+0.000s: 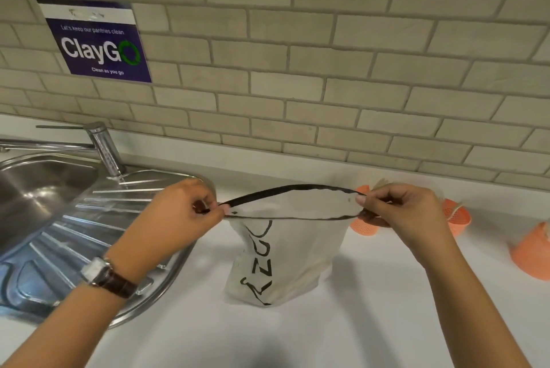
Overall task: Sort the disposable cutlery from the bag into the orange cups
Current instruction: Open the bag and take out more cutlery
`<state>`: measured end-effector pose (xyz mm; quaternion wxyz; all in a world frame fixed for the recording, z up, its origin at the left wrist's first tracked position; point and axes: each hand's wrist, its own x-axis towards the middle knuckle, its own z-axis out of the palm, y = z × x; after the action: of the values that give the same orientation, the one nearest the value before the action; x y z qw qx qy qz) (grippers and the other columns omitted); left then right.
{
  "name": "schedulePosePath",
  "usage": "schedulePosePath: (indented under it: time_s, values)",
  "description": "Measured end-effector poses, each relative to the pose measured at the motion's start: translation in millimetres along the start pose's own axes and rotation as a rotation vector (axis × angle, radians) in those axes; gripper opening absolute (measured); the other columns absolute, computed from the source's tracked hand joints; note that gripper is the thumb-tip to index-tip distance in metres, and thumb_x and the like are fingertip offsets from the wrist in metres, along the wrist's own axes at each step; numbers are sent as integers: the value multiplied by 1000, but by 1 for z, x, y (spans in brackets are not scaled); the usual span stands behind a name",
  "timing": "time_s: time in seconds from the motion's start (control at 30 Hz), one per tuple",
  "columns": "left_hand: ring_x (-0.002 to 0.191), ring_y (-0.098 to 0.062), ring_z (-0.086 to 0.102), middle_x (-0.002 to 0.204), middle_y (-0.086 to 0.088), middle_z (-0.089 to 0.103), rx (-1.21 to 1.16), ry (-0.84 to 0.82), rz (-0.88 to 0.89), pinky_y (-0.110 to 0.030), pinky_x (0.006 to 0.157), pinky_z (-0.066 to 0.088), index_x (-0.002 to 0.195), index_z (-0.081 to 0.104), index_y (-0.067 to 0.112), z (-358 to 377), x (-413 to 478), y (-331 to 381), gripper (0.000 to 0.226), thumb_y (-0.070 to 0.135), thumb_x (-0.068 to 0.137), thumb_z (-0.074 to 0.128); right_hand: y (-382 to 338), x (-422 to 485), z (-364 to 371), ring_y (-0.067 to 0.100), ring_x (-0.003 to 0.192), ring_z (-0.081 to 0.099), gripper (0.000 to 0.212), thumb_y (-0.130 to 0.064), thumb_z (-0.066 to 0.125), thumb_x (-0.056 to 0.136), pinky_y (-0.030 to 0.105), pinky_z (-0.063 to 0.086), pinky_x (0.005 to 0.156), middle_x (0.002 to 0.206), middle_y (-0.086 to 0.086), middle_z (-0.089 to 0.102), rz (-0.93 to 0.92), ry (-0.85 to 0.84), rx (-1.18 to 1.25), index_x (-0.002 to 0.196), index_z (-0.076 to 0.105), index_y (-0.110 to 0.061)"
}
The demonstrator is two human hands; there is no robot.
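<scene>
A white bag (285,260) with black lettering and a black-edged rim stands upright on the white counter. My left hand (184,212) pinches the left end of its rim and my right hand (404,212) pinches the right end, pulling the mouth into a narrow slit. The inside of the bag is hidden. Orange mesh cups stand to the right: one (361,226) partly behind my right hand, another (456,215) just beyond it, and a third (532,251) at the right edge. Pale cutlery tips show above the cups.
A steel sink (35,189) with a ridged drainboard (98,236) and a tap (102,144) lies on the left, touching my left forearm's space. A tiled wall with a blue sign (98,43) rises behind the counter (357,323).
</scene>
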<state>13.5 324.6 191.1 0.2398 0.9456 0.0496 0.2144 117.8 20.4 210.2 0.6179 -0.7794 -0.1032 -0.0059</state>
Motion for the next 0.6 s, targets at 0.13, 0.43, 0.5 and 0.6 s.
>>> schedulePosePath:
  time_s: [0.13,0.43,0.5,0.6]
  values:
    - [60,-11,53,68,2,57,25,20,-227,-23,52,40,63,53,17,29,-8,6,35,39,64,81,10,-11,-1,14,56,68,15,-4,71,72,23,59,59,61,7,72,155,-230,320,59,75,-9]
    - [71,-18,69,88,-17,72,-680,-177,-700,-26,73,59,86,74,6,47,-26,-13,16,18,76,72,55,-29,16,31,81,72,72,5,91,19,56,56,76,90,19,70,628,-266,1154,86,66,1]
    - [72,-18,71,95,-20,71,-1130,-209,-783,-21,64,59,91,70,-4,40,-25,-1,23,12,74,72,59,-30,17,32,80,72,72,0,91,29,45,59,71,94,20,71,671,-277,1162,95,61,1]
    - [68,-24,72,81,-18,72,-1749,-237,-862,-33,56,59,74,72,-2,33,-19,11,50,6,30,94,61,-37,19,22,71,67,41,-26,85,53,31,52,62,84,10,68,634,-332,975,85,66,-8]
